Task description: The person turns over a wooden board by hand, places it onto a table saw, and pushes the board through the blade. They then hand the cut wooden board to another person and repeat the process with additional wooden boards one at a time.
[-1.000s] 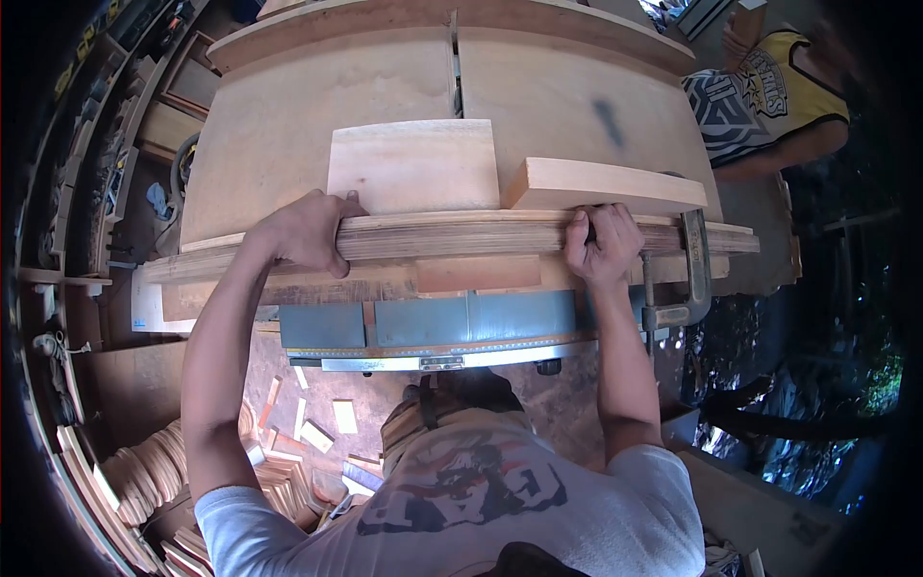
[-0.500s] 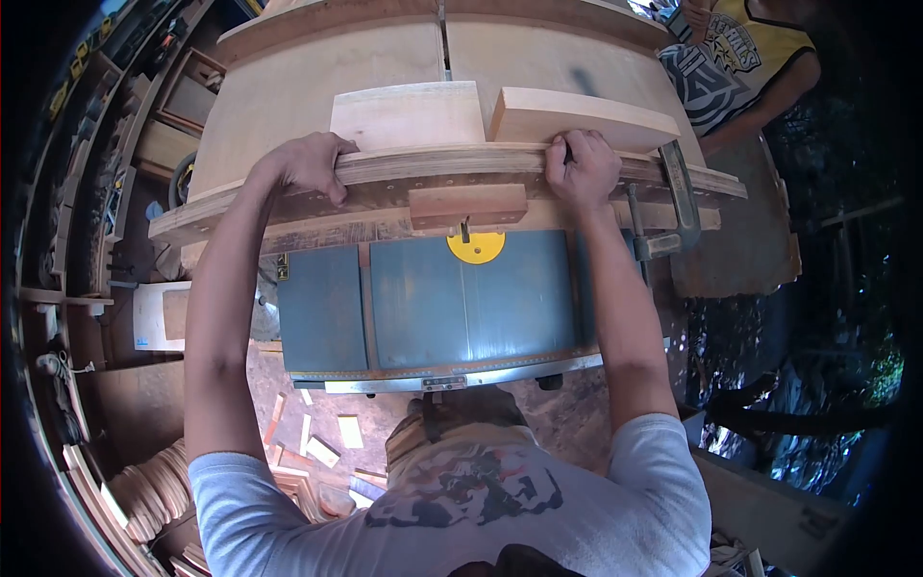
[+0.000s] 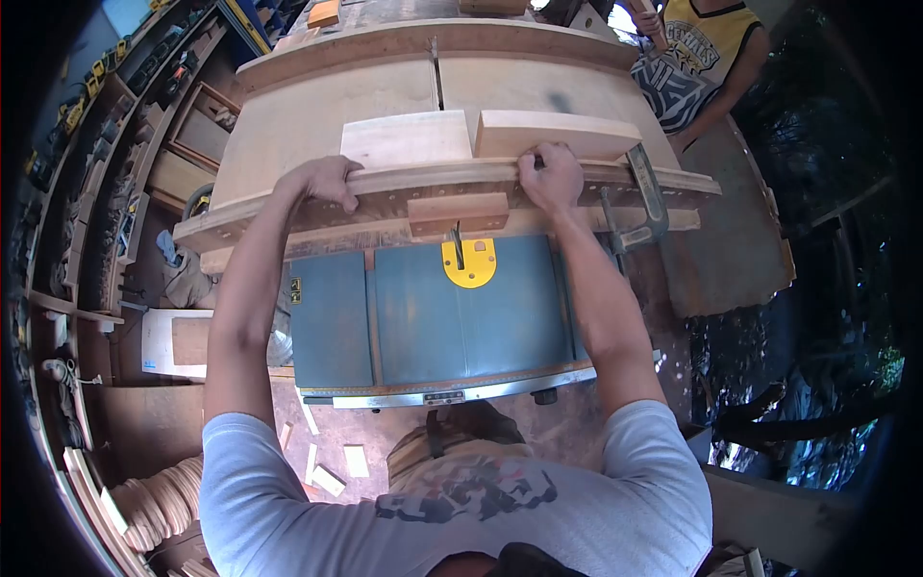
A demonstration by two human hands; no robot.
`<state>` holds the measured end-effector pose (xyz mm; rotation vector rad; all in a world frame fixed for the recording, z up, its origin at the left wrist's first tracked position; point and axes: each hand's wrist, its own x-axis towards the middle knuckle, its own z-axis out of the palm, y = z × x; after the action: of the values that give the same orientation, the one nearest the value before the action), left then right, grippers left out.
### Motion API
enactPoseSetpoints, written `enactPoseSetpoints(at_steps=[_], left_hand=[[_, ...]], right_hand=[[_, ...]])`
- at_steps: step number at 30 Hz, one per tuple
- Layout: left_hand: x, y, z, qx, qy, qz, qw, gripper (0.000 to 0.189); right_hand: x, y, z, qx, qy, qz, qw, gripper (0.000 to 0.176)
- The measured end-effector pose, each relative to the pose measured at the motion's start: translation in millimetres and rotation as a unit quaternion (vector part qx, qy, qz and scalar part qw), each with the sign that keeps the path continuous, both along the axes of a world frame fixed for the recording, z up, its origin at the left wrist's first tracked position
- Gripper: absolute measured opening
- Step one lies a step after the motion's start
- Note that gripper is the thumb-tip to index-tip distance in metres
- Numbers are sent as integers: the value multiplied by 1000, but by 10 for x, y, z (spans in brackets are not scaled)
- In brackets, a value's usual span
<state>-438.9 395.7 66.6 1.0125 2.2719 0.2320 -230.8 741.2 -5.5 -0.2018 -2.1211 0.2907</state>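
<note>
My left hand (image 3: 329,181) is hooked over the left part of the wooden sled fence (image 3: 437,177), thumb on the near face. Curled over the same fence further right is my right hand (image 3: 554,179), its fingertips partly hidden and close to the right board. A pale board (image 3: 408,137) lies against the fence's far side, and a thicker board (image 3: 560,135) sits right of it. One C-clamp (image 3: 651,197) grips the fence's right end. On the near face is a wooden block (image 3: 458,213). Below it, the saw blade (image 3: 459,250) rises through a yellow insert (image 3: 479,272).
The blue-grey table saw top (image 3: 418,322) lies between me and the sled base (image 3: 327,101). A person in a yellow-trimmed jersey (image 3: 687,58) stands at the far right. Shelves of tools (image 3: 144,125) line the left, and wood offcuts (image 3: 356,461) lie on the floor.
The sled and my hands have moved forward relative to the saw top, exposing more of the yellow insert and blade. The camera view has shifted too.
</note>
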Motion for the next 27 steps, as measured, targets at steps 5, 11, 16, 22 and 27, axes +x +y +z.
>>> enactPoseSetpoints(at_steps=[5,11,16,22,27], left_hand=[[1052,-413,94,-6,10,-17,1000,98],[2507,-1134,178,-1,-3,-43,999,102],[2314,-1315,296,73,-146,116,980,96],[1758,-977,-489,64,102,41,992,92],[2199,-1201,314,189,24,185,964,78]], right_hand=[[1023,-433,-23,-39,11,23,999,8],[2571,-1184,214,-62,-23,57,996,10],[3127,-1455,223,-63,-34,42,997,8],[3323,-1539,453,-79,-55,28,995,6],[3387,-1738,1240,-21,-16,61,998,8]])
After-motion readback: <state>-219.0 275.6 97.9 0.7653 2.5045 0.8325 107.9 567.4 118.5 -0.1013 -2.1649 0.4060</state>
